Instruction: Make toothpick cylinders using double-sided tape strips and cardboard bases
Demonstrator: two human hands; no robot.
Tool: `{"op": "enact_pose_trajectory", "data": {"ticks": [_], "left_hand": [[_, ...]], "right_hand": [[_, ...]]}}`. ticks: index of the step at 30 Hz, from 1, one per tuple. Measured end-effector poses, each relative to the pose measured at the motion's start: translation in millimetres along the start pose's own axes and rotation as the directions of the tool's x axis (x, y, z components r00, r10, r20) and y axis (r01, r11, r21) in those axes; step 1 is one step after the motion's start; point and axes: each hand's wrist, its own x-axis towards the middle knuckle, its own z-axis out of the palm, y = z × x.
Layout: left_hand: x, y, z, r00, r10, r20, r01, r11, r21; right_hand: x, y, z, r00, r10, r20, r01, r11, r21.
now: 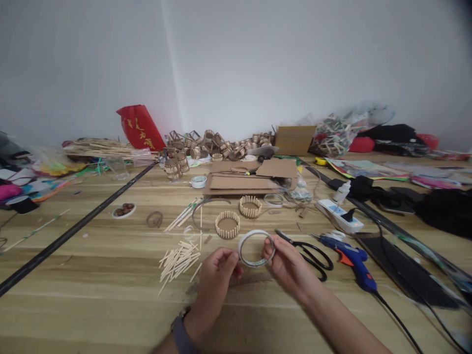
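Left of the scissors (294, 242), the likely light, stiff tape roll (242, 247) is rim-held by the right hand (289, 263), the grip of the left hand (217, 273) being unclear.

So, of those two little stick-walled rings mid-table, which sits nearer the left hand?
The front-left ring, just beyond the left hand; the other ring sits farther back, to its right, closer to the cardboard.
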Motion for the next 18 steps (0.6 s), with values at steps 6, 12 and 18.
{"op": "enact_pose_trajectory", "data": {"ticks": [6, 12, 18], "left_hand": [[-3.8, 6.4, 4.7, 0.995, -0.090, 0.041, 0.093, 0.991, -0.094], [-2.9, 2.0, 4.9, 0.999, -0.039, 0.026, 0.040, 0.997, -0.061], [-4.8, 0.2, 1.8, 0.999, -0.009, 0.043, 0.008, 1.000, 0.029]], "right_hand": [[-0.3, 0.1, -1.1, 0.998, -0.038, 0.051, 0.039, 0.999, -0.018], [-3.5, -3.2, -0.2, 0.991, -0.081, 0.108, 0.101, 0.976, -0.191], [-3.6, -17.2, -7.6, 0.971, -0.098, 0.220, 0.212, 0.778, -0.591]]}}
